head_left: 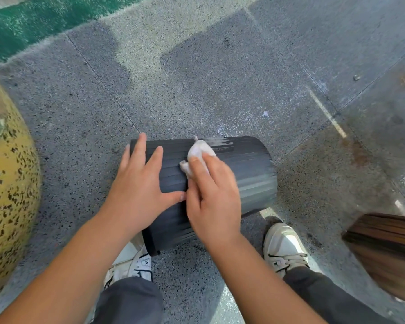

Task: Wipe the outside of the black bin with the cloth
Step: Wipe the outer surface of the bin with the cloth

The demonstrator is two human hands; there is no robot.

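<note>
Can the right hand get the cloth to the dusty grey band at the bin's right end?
Probably yes. The right hand already presses the cloth on the bin; nothing lies between it and that band.

Speckled grey stone floor (197, 94) in patchy sun, outdoors by the look of it.
Ahead of your hands you see paving joints, sunlit patches and broad shadows; a green painted strip (45, 17) runs far ahead to the left. A yellow, dark-flecked rounded object (7, 183) sits left; a brown wooden surface (388, 249) right.
</note>
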